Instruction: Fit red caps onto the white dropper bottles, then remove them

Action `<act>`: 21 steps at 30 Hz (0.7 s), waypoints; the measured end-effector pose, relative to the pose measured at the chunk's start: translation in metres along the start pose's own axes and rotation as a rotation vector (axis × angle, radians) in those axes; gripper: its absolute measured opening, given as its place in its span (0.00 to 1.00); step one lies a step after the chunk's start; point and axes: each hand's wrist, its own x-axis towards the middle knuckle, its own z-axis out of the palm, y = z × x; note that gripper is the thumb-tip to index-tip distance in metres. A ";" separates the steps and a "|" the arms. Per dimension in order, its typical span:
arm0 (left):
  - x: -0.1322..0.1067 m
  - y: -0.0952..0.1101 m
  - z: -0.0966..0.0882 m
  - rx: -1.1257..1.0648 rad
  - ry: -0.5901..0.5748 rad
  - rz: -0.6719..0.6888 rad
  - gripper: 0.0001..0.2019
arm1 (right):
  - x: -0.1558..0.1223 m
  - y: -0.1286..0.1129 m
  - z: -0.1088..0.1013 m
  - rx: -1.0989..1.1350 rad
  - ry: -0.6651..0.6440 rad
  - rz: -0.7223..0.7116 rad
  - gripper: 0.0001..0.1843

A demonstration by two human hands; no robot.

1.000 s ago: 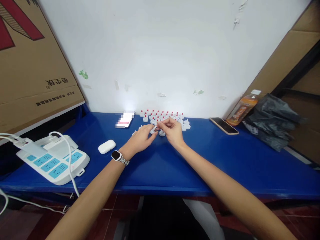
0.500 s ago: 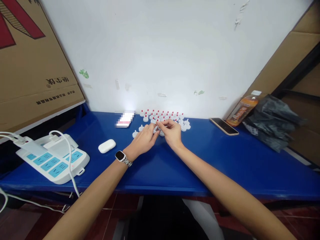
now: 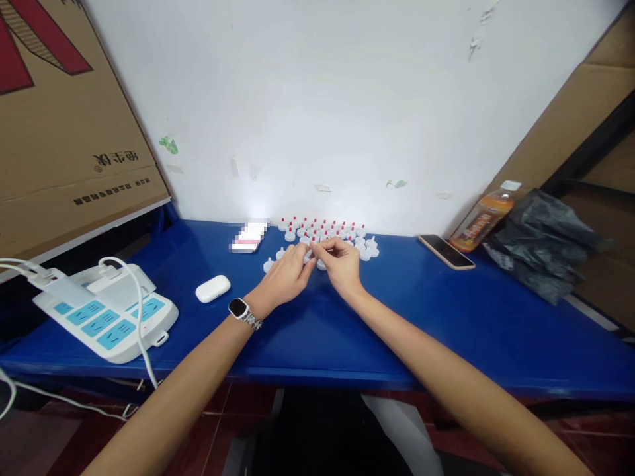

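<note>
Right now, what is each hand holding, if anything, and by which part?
The left fingers hold a small white cap; the gripped part is hidden. The right fingers meet beside it; their hold cannot be told.

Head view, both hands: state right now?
Left hand: closed on a white cap, mostly hidden.
Right hand: closed in a pinch at that cap; anything it grips can't be told.

Beyond the fingers stands a white wall, dotted with peeling scraps, its glow strongest to their left. Beneath them spreads a glossy blue bench; nearer and lower, dark red floor tiles.
</note>
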 end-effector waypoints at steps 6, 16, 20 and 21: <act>0.000 0.002 -0.004 -0.017 0.008 0.056 0.10 | -0.004 -0.005 0.001 -0.056 0.005 -0.052 0.22; 0.000 0.000 -0.007 0.008 -0.009 0.068 0.15 | 0.003 -0.008 -0.009 -0.146 -0.047 -0.052 0.24; 0.000 -0.005 -0.005 -0.020 0.005 0.061 0.19 | 0.008 -0.004 -0.017 -0.134 -0.212 -0.013 0.20; 0.000 -0.007 -0.005 -0.019 0.008 0.062 0.20 | 0.009 -0.003 -0.018 -0.123 -0.248 0.005 0.20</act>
